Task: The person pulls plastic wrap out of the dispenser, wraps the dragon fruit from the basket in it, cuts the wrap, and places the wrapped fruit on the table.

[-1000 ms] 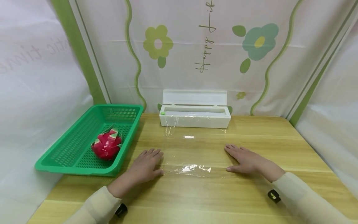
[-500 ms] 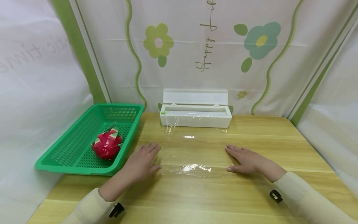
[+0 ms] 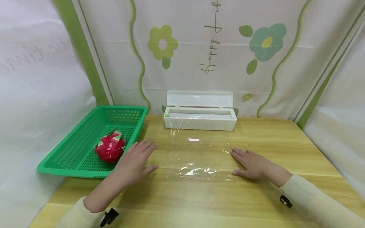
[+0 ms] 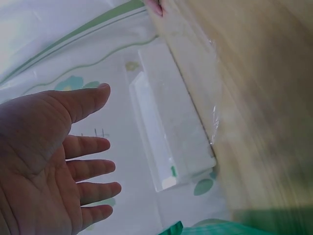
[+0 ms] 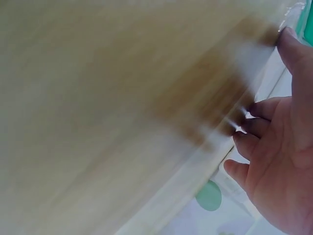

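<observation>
While clear film [image 3: 199, 156] lies glossily crinkled, the left hand [image 3: 134, 162] hovers straight-fingered.

Green perforated basket [image 3: 77, 173]: rim partly hidden by left hand [image 3: 132, 164], lower left
Wooden tabletop [image 5: 98, 98]: blurred, right wrist view

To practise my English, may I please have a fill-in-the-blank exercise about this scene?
The basket holding the red fruit is coloured ____.
The white lid of the box is not shut but ____.
The left hand and right hand are on opposite ____ of the clear film.

Missing words: green; open; sides.
</observation>
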Motion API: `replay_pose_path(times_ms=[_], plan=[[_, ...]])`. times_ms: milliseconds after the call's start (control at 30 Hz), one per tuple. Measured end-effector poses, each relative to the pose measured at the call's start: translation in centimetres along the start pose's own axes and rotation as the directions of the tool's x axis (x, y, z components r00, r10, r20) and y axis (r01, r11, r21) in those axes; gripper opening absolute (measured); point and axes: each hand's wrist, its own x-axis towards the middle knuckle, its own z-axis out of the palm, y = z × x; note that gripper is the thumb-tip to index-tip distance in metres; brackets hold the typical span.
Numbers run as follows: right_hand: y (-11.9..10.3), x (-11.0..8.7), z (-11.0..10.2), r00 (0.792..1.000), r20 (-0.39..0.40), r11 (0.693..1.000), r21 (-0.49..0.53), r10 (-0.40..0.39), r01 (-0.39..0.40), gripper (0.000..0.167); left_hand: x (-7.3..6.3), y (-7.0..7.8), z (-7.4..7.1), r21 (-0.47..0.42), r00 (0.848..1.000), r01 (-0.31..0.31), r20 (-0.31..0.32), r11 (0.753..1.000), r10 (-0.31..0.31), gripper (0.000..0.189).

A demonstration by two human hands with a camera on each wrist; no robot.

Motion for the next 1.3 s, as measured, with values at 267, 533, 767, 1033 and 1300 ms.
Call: replay_pose_path(times_ms=[267, 533, 767, 1033, 1300], plan=[[0.2, 0.0, 0.3, 1.000, -0.013, 0.999, -0.039, -0.025, 0.024, 0.090, -0.7, -0.6, -1.4, -0.019, 0.998, 0.011, -0.057, 1.000, -0.012, 0.070], [0.2, 0.0, 0.4, 1.000, -0.012, 0.999, -0.037, -0.027, 0.026, 0.090, -1.3, -1.7, -2.9, -0.021, 0.995, 0.049, -0.086, 0.999, -0.051, 0.073], [0.4, 0.0, 0.4, 1.000, -0.010, 0.999, -0.027, -0.023, 0.023, 0.090, -1.4, -3.8, -3.9, -0.023, 0.988, 0.066, -0.142, 0.998, -0.068, 0.068], [0.2, -0.1, 0.3, 1.000, -0.013, 0.999, -0.020, -0.026, 0.026, 0.089, -1.7, -7.1, -4.1, -0.100, 0.973, 0.216, -0.057, 0.971, -0.223, 0.071], [0.2, -0.1, 0.3, 0.999, -0.015, 0.999, -0.028, -0.030, 0.029, 0.090, -1.4, -10.9, -3.2, -0.153, 0.931, 0.365, 0.031, 0.918, -0.365, 0.079]])
